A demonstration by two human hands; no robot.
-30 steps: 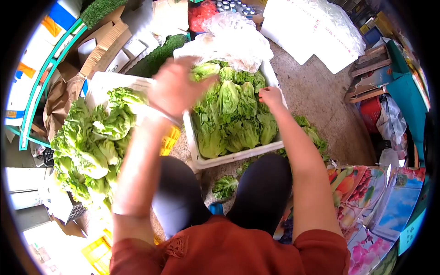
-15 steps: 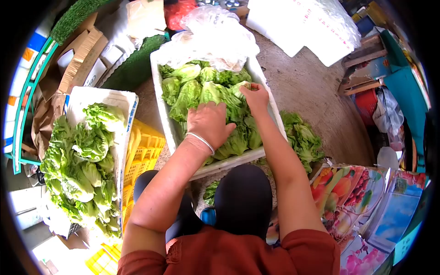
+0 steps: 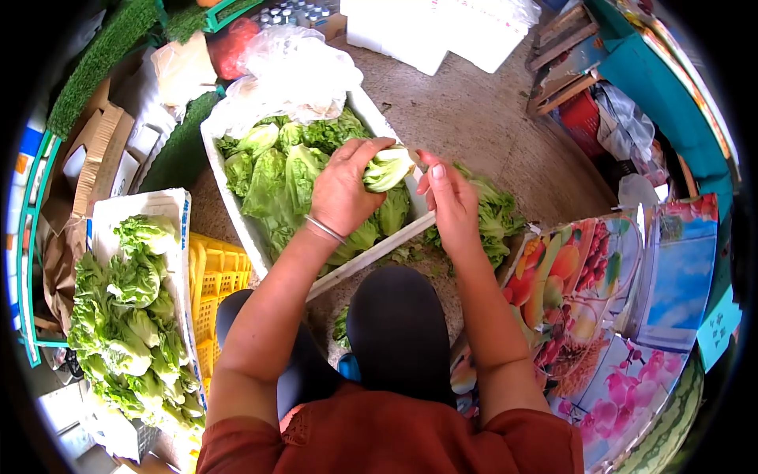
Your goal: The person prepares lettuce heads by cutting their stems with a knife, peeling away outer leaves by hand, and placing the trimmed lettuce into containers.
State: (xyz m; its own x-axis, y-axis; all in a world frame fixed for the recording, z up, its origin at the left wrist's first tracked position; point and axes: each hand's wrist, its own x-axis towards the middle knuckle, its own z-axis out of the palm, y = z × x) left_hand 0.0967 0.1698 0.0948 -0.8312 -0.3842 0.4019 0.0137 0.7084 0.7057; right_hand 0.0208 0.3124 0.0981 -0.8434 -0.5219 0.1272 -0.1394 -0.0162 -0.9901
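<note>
A head of lettuce [image 3: 387,168] is gripped in my left hand [image 3: 344,183], its pale cut base turned to the right. My right hand [image 3: 450,197] is closed close to that base, around something small and dark that I cannot make out. Both hands are over the right side of a white foam box [image 3: 379,257] filled with green lettuces [image 3: 272,183]. Clear plastic [image 3: 296,75] covers the box's far end. Loose leaves [image 3: 491,217] lie on the floor outside the box, below my right hand.
At the left, a white foam tray [image 3: 178,207] heaped with lettuce stands by a yellow crate [image 3: 217,276]. A fruit-printed box [image 3: 576,316] is at the right. White foam boards [image 3: 418,31] and wooden slats [image 3: 564,47] lie farther back.
My left hand has moved up and right and now holds a lettuce lifted from the box. My right hand has shifted to its base. The view has turned to the right.
</note>
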